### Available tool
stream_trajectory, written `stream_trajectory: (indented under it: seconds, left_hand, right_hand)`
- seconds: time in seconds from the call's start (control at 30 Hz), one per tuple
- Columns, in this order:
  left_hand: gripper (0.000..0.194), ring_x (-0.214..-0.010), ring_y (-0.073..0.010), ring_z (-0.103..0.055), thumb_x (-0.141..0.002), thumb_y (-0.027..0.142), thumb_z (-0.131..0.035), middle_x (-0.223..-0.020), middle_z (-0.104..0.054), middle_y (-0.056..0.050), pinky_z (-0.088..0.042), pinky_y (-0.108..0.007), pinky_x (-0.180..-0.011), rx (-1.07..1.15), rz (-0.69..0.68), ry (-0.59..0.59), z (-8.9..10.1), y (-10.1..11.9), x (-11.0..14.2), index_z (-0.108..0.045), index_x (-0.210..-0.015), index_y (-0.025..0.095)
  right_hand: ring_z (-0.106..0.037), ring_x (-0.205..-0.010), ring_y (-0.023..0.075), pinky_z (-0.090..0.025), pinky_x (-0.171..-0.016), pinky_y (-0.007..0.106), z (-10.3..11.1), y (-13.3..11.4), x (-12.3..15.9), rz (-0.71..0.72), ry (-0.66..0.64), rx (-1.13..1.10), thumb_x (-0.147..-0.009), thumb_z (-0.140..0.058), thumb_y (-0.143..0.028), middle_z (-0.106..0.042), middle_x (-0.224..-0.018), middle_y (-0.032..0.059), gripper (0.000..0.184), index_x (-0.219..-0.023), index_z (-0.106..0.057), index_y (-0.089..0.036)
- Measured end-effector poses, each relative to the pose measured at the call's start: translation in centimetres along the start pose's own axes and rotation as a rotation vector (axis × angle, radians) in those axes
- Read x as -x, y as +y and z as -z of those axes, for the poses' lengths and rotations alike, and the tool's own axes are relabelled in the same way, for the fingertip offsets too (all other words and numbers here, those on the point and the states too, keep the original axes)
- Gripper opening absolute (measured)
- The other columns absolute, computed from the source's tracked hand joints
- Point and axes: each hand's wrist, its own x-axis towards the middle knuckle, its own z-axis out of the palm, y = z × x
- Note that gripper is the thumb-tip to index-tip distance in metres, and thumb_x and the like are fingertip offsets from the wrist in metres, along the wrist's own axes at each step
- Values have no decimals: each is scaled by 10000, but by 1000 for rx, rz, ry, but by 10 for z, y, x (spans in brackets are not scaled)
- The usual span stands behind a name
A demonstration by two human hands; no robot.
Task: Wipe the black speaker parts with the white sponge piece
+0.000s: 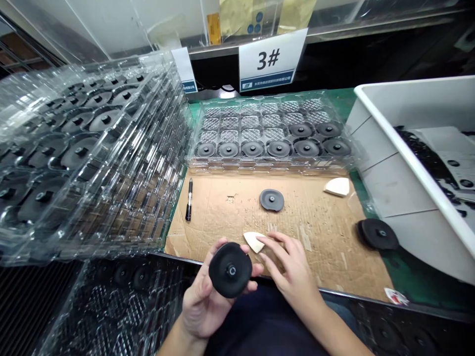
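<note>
Black round disc (pixel 230 270) clamped in left hand (pixel 204 301), fingers and thumb around edge, centre stud facing up, held over near edge of cardboard sheet (pixel 319 247). Right hand (pixel 291 269) apart from it, fingers spread, fingertips (pixel 264 240) at white triangular piece (pixel 254 241). On cardboard: grey disc (pixel 271 200), second white piece (pixel 337 186), pen (pixel 189 200). Ahead, clear blister tray (pixel 269 165) holding discs; left, stacked trays (pixel 92 163); right, white bin (pixel 408 148).

The green-matted tabletop (pixel 419 279) is carrying a brown cardboard sheet (pixel 315 247), which is holding a slim black pen (pixel 189 200), a round grey rubber disc (pixel 271 200), and two white triangular pads (pixel 337 187).
</note>
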Motion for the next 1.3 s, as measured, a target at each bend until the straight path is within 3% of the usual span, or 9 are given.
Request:
stream_trajectory:
  seconds: [0.1,0.27,0.43,0.57,0.63,0.7,0.9,1.07,1.3]
  left_hand:
    - [377,-1114,-277,-568,-779,358,-595,-1222,-627,-9,-452,-330,-907,18,21,34,1,0,-1,-586,-1154,322]
    - [409,-1104,-267,-577,-761,449,-590,-1221,-631,-4,-469,-291,-894,41,19,116,1,0,-3,-579,-1160,355]
    - [442,-1136,-270,-551,-710,411,-647,-1231,-626,-15,-459,-282,-930,56,20,134,-3,3,-3,-594,-1144,347]
    - [386,-1092,-206,-591,-718,319,-667,-1184,-657,-18,-463,-316,-947,70,-17,178,-10,1,-5,-621,-1101,320]
    - [365,-1067,-175,-605,-728,270,-667,-1153,-674,-23,-471,-314,-938,70,-55,205,-11,-1,-6,-626,-1089,303]
    - [376,-1076,-199,-600,-726,268,-670,-1161,-669,-53,-490,-296,-908,41,-73,226,-12,-2,-6,-624,-1100,276]
    - [395,-1017,-180,-633,-688,255,-701,-1116,-692,-23,-508,-310,-888,31,-61,287,-12,-2,-2,-636,-1075,301]
    - [433,-1058,-209,-611,-682,297,-708,-1159,-668,-83,-502,-293,-883,-17,-50,290,-10,-1,1,-623,-1107,279]
    - [411,-1019,-200,-634,-646,352,-719,-1110,-696,-38,-509,-307,-875,-24,20,350,-17,4,3,-655,-1050,314]
  right_hand:
    - [-468,-1056,319,-393,-877,530,-12,6,-4,13,0,83,-792,-590,-300,-558,-1156,118,350,-1137,-597,-242]
    - [-486,-1002,299,-392,-867,510,-21,13,-12,51,18,119,-807,-588,-257,-614,-1086,91,274,-1078,-625,-237]
    - [-532,-1004,236,-460,-849,405,14,-2,-23,127,12,25,-865,-520,-264,-606,-1080,81,272,-1122,-603,-231]
    - [-478,-1101,233,-440,-894,414,46,-38,-25,353,26,-63,-858,-488,-135,-517,-1226,81,353,-1168,-585,-272]
    - [-477,-1090,243,-454,-870,427,53,-51,-22,454,44,-61,-820,-472,-50,-521,-1220,99,409,-1154,-602,-248]
    - [-484,-1069,243,-485,-821,412,54,-57,-19,491,38,-64,-787,-448,-1,-537,-1192,115,442,-1139,-612,-212]
    - [-472,-1043,255,-469,-830,459,47,-54,-22,500,71,-51,-770,-461,23,-528,-1173,149,415,-1094,-635,-169]
    - [-481,-1028,240,-499,-799,410,48,-58,-18,492,44,-83,-755,-448,25,-534,-1147,139,420,-1084,-637,-155]
    - [-475,-1036,252,-484,-812,457,50,-55,-23,492,61,-90,-765,-440,8,-534,-1158,141,411,-1072,-647,-170]
